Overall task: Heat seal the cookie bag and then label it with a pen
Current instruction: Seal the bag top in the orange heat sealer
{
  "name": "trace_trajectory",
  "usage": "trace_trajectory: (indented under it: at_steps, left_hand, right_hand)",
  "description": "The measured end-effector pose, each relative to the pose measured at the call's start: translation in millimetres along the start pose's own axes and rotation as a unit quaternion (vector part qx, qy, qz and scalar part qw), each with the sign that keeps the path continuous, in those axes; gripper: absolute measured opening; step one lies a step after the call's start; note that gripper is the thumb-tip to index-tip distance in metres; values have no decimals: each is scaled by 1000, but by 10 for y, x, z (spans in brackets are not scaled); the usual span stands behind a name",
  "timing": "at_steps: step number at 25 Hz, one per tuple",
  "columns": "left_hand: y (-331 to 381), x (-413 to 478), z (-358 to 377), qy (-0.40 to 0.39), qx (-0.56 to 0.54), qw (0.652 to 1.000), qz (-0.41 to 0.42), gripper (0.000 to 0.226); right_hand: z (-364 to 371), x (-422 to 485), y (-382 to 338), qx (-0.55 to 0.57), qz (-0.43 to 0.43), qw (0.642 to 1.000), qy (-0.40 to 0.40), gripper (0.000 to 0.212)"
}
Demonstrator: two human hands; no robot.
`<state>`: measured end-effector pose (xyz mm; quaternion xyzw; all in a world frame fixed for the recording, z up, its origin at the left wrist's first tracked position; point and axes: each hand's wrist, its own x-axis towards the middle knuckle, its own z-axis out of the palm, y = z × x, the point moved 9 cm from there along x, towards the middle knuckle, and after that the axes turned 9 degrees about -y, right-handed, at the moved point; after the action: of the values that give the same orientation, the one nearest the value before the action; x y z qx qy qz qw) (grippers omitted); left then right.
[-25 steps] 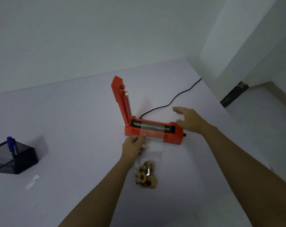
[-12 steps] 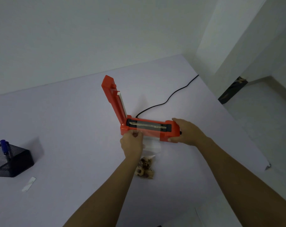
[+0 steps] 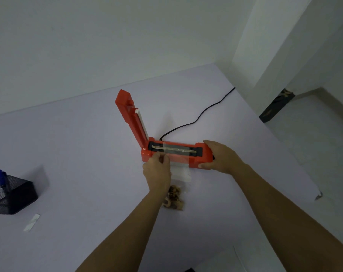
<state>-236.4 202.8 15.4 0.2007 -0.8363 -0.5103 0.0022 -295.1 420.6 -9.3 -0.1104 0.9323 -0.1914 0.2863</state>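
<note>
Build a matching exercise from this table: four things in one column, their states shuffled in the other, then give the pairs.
1. sealer lid
2. cookie bag
3. pen
4. right hand

a. stands in the mesh holder
b. grips the end of the sealer
c. raised, standing open
d. mouth laid over the sealing strip

Pairs: 1-c, 2-d, 3-a, 4-b

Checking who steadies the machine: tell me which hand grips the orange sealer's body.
The right hand, gripping the orange sealer at its end; the left hand instead pinches the cookie bag at the sealer's front.
</note>
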Motion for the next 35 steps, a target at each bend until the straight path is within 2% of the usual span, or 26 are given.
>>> trace_trajectory:
  at_steps: [4,10,22,25,28,32,34,35]
  left_hand:
    - [69,-50,9,-5,-5,1000,20,16]
    - [170,-95,43,-7,-11,998,67,15]
    - [361,-277,42,30,19,978,208,16]
    - [311,-251,28,16,-7,984,180,15]
    - [193,-231,9,-21,-81,992,96,15]
    - [42,-259,-148,-52,-163,984,43,6]
    - [-41,-310,-319,-49,-172,983,38,11]
    - [-81,-352,-432,-41,-174,983,37,11]
  right_hand:
    - [-12,-22,-16,-3,-3,1000,4,85]
    - [-11,-43,-23,7,-6,1000,4,89]
    - [-18,-51,1,16,-6,1000,9,94]
    - [-14,-43,3,19,-7,1000,10,94]
    - [0,-40,8,3,-5,1000,8,96]
    - [6,-76,22,-8,4,1000,24,108]
    - [-64,-199,-69,51,-2,995,91,106]
    - [-122,-313,-182,86,-23,984,156,95]
